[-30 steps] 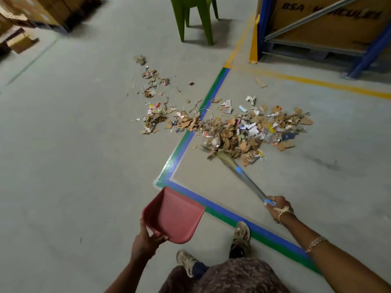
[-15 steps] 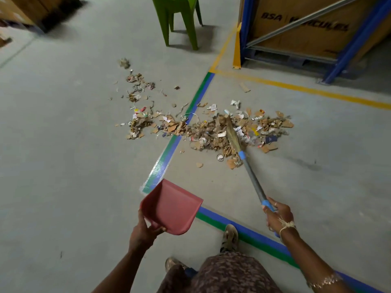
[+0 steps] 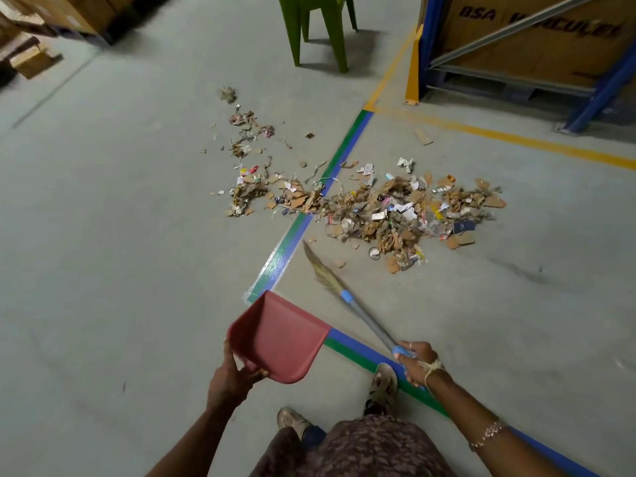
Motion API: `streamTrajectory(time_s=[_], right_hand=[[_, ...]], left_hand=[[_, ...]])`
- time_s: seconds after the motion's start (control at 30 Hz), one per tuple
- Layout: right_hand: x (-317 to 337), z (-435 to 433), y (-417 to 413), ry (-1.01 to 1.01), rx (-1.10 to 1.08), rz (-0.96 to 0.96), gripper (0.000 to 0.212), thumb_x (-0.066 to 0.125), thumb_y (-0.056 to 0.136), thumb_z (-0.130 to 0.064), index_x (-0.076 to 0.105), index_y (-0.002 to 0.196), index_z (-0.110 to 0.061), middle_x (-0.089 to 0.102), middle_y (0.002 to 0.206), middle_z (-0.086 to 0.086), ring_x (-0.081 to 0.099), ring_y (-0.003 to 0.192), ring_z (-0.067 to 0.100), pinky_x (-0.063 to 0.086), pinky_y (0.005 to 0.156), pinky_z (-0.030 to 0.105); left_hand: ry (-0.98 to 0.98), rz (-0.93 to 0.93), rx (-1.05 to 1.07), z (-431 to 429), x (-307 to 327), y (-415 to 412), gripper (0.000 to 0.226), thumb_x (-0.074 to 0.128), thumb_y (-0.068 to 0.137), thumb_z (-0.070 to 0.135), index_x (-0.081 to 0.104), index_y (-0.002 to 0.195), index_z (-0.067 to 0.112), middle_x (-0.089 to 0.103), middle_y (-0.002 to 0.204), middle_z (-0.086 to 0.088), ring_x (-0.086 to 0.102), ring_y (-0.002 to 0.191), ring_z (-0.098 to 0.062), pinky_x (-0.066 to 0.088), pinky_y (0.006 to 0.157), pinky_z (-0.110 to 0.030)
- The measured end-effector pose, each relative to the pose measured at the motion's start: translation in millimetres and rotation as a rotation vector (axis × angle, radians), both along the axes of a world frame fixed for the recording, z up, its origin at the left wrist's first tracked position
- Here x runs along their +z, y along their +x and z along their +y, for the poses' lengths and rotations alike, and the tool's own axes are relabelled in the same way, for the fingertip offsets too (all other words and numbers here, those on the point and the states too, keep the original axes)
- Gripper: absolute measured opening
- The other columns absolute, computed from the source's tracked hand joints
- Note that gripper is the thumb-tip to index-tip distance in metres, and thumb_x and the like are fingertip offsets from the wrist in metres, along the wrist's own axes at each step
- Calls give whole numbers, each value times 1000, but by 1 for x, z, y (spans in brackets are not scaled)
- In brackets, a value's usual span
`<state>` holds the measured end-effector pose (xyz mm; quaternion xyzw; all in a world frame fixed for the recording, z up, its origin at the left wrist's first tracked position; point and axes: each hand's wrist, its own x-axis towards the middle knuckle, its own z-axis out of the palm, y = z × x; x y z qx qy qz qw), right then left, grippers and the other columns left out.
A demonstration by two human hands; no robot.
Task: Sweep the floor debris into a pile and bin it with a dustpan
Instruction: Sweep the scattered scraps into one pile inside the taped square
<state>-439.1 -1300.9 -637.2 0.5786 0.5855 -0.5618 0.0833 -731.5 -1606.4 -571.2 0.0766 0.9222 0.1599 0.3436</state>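
Note:
A wide spread of debris, mostly torn cardboard and paper scraps, lies on the grey floor across a green and blue tape line. A thinner trail of scraps runs back to the left. My right hand grips the handle of a straw broom, whose bristle tip sits just short of the pile's near edge. My left hand holds a red dustpan by its rear rim, above the floor and near my feet.
A green plastic chair stands beyond the debris. A blue rack with a large cardboard carton is at the back right behind yellow floor lines. Cardboard boxes sit at the far left.
The broom was pulled back out of the pile toward me and to the left, its tip now short of the debris. The dustpan stayed in my left hand, roughly in place.

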Motion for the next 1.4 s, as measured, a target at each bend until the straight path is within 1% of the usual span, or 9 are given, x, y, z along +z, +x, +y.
streamTrajectory(time_s=[0.1,0.17,0.3,0.5,0.7,1.03,1.23,1.33,1.4], right_hand=[[-2,9,-11,-16,-18,-49,31,70,86,-21,71,111,-3,64,59,12,55,46,22,47,47,31],[8,16,-10,-4,-78,-59,31,68,89,-18,68,116,-4,67,64,21,54,40,23,46,40,27],[6,26,7,86,-176,-102,44,69,88,-25,62,130,-12,68,75,11,59,42,22,51,45,28],[20,20,32,149,-368,-19,43,69,90,-15,62,133,-14,59,48,7,50,35,24,46,43,31],[59,-16,27,226,-383,112,46,68,93,-14,57,137,-17,52,46,9,46,37,22,45,41,30],[57,-51,-125,104,-265,169,47,70,91,-14,59,136,-17,57,55,11,47,44,22,39,42,26],[36,-83,-243,118,-36,-49,33,64,87,-25,66,116,-8,71,89,19,66,63,35,55,55,40],[-15,-74,-271,58,-88,-138,36,59,83,-27,66,114,-11,70,85,19,70,62,37,57,47,38],[0,-81,-289,93,-155,-229,39,57,83,-30,63,116,-10,68,93,17,71,75,36,62,59,45]], left_hand=[[7,-6,20,-3,2,6,119,93,69,39,10,154,39,69,62,-9,55,39,-18,44,40,-31],[4,-11,22,-4,0,9,120,93,69,39,10,155,38,69,63,-9,55,39,-18,44,39,-30],[-6,-27,36,-6,-5,11,130,94,63,49,3,155,45,71,67,-10,60,45,-21,48,44,-32],[31,-11,-21,-9,-15,8,129,92,63,54,1,153,43,71,72,-6,63,53,-24,52,52,-39],[53,-15,-34,-23,-24,-18,128,91,59,58,3,151,48,71,67,-4,60,50,-24,54,53,-43],[102,-9,-113,-56,-30,-123,134,90,57,61,-3,153,48,71,74,-4,64,59,-30,51,55,-38],[78,44,-222,-94,-29,-212,135,89,60,63,-2,156,40,72,74,-5,70,67,-32,58,62,-44],[62,31,-243,-115,-35,-253,137,88,58,66,-4,156,42,73,74,-6,72,72,-35,59,64,-45],[81,-9,-200,-127,-40,-274,138,86,51,72,-6,152,50,73,75,-9,71,70,-39,56,58,-44]])
